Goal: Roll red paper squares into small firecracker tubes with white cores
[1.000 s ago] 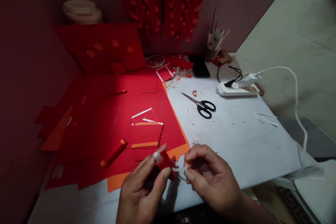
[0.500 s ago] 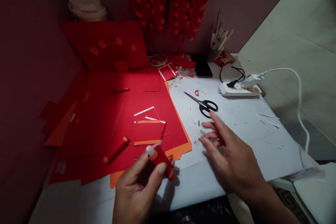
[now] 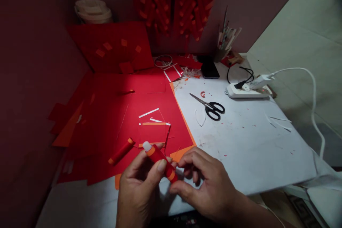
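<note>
My left hand (image 3: 144,183) is closed around a red paper tube (image 3: 162,160) with an orange band near each end. A white rod-like piece (image 3: 146,146) sticks out of the tube's upper end. At its lower end, my right hand (image 3: 204,181) has its thumb against the tube and its fingers curled close by; the contact under the fingers is partly hidden. Left of both hands, a second red tube with orange ends (image 3: 121,151) lies on the red paper sheets (image 3: 107,114). Beyond the hands is a red paper piece with white and orange strips (image 3: 153,133).
Black-handled scissors (image 3: 210,107) lie on the white table (image 3: 251,149). Farther back are a phone (image 3: 210,68), a pen holder (image 3: 220,53) and a power strip (image 3: 247,91). Red-and-orange tube strings (image 3: 152,0) hang above. A red board (image 3: 109,48) leans at the back left.
My right hand has come left and down from near the scissors to the tube's lower end. The tube stays in my left hand, and the whole view has shifted slightly.
</note>
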`<state>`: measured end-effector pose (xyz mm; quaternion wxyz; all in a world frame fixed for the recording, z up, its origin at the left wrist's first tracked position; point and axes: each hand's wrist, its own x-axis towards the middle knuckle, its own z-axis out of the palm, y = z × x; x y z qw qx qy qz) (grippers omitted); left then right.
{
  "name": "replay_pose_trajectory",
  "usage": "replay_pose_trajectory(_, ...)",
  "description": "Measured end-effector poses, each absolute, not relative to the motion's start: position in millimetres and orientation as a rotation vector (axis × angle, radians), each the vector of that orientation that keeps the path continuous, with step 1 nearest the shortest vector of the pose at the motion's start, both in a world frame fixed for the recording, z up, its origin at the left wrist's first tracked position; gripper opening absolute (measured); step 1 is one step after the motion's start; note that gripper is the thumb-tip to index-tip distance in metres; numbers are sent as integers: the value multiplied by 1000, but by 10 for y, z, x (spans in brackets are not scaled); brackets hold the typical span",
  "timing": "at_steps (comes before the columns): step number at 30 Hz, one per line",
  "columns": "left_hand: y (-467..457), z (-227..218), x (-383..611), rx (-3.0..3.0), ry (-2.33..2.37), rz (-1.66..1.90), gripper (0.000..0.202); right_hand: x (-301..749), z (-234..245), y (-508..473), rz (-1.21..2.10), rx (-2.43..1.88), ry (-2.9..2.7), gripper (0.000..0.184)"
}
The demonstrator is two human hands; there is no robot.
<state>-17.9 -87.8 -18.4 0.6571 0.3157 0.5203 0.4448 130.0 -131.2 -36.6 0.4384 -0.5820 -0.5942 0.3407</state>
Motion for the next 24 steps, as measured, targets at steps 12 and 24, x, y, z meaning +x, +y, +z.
replay_pose_trajectory(12,-884,-217,-162,654,1210,1095,22,1221,-365,-1257,591,-1302,-1750,8)
replay_pose_trajectory(24,-918,-209,-130,529,1129,1142,24,1206,-363,-1257,366,-1273,-1888,9)
